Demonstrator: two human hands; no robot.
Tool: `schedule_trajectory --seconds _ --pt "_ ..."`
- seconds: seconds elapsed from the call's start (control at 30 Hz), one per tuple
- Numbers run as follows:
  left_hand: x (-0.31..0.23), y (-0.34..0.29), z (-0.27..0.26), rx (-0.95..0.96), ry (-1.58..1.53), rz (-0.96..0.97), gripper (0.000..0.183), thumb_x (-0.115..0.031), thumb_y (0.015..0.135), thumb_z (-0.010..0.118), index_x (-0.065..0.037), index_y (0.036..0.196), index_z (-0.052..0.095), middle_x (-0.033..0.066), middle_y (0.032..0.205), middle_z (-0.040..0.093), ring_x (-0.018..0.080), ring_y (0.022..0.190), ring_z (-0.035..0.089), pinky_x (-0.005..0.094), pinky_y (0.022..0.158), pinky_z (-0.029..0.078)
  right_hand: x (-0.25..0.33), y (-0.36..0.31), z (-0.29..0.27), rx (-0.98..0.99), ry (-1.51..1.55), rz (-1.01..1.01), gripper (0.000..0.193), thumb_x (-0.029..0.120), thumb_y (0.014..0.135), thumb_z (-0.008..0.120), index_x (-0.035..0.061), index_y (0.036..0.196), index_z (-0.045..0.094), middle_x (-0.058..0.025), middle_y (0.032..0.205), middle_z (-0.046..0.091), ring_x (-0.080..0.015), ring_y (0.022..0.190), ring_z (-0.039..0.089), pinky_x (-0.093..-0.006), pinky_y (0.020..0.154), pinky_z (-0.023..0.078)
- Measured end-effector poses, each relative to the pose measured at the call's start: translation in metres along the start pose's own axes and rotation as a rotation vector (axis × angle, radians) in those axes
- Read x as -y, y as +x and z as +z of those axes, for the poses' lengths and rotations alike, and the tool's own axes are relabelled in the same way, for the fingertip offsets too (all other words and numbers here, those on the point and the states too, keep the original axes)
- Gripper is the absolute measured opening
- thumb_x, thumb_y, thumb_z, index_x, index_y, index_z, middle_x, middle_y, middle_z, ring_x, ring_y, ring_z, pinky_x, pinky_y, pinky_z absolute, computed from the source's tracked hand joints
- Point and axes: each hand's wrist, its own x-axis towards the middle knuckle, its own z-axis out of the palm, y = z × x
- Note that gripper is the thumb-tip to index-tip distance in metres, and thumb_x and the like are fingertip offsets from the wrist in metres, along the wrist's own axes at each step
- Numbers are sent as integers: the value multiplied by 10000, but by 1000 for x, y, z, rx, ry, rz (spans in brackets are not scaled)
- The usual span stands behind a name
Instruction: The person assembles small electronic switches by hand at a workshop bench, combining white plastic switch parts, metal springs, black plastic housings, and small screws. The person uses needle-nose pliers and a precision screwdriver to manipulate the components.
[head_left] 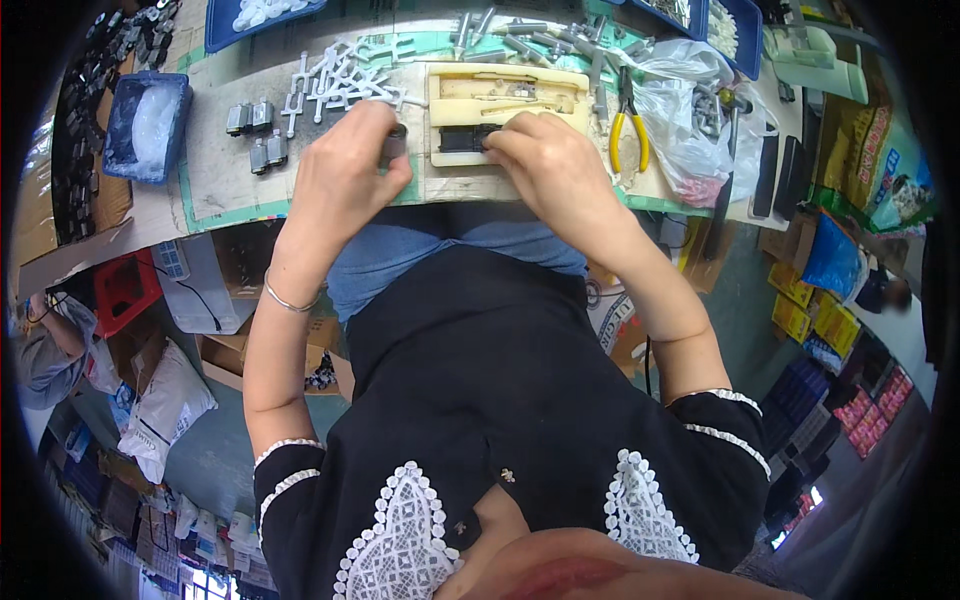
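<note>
My left hand (350, 165) is closed, with a small grey part (396, 145) between its thumb and forefinger. My right hand (552, 162) reaches over a cream-coloured fixture block (508, 80), its fingertips pinched at the right end of a black rectangular part (460, 139). That black part lies in the block's lower recess, and its right end is hidden under my fingers. Left of the block, a heap of light-grey branched plastic pieces (345, 75) lies beyond my left hand. Several small metallic-grey blocks (262, 117) sit farther left.
Yellow-handled pliers (628, 140) lie right of the block, beside a clear plastic bag (690, 130) of small parts. Grey cylinders (530, 42) are scattered at the back. A blue tray (148, 128) stands on the left. Far left, another person's arm (62, 325) shows below the table.
</note>
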Motion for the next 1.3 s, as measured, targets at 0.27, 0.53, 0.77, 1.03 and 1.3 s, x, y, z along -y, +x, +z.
schedule_trajectory --seconds 0.27,0.53,0.77,1.03,1.3 --pt "7 1 1 -319 -397 -398 288 -41 770 686 -21 1030 566 34 656 580 45 528 507 192 474 416 -2 -7 -10 -53 107 47 156 107 766 657 20 893 632 -101 818 594 -279 768 604 -347 655 498" --pt "-48 -2 21 -394 -357 -8 402 -72 687 777 -10 1015 553 73 722 574 137 565 569 258 485 465 32 13 -7 -25 751 308 360 176 742 738 -20 988 563 -116 821 620 -211 731 620 -304 669 514" --pt "-51 -18 16 -301 -453 -359 388 -11 718 732 -18 1055 540 71 778 571 118 532 514 241 474 439 -2 11 0 -124 123 -73 196 129 683 713 89 859 636 -28 833 655 -194 783 608 -333 802 415" --pt "-26 -7 17 -249 -97 27 231 -42 702 684 -45 929 637 66 960 619 227 858 586 332 717 466 -22 9 24 -256 -11 -323 140 164 731 687 118 860 661 8 955 662 -163 894 593 -356 852 407" --pt "-20 7 24 -182 217 318 138 -194 745 655 -73 771 595 74 1031 628 212 955 584 344 814 387 -73 34 -52 -670 -141 -251 99 161 747 682 99 824 688 -39 921 672 -164 881 596 -320 826 370"
